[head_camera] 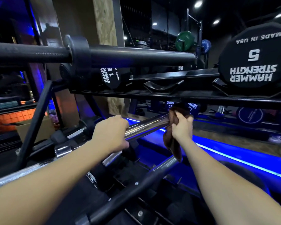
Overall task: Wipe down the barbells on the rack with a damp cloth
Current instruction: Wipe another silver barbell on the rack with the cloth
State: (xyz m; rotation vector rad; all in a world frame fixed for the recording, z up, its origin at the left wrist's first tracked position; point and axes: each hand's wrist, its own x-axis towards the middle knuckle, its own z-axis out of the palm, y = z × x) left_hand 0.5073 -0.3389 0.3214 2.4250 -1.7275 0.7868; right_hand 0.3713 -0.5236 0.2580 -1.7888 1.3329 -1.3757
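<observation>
The left hand (111, 133) is clamped round the chrome barbell (146, 126) to steady it, while the brown cloth (173, 137) is gripped by the right hand (182, 125) against the sleeve end for wiping.

Chrome barbell sleeve (146, 125) runs between both hands, left hand (111, 132) around it, right hand (181, 125) holding cloth (172, 143) against its far end, black barbell (136, 56) above, dumbbell shelf (177, 93) behind, 5 dumbbell (255, 57) upper right.
</observation>
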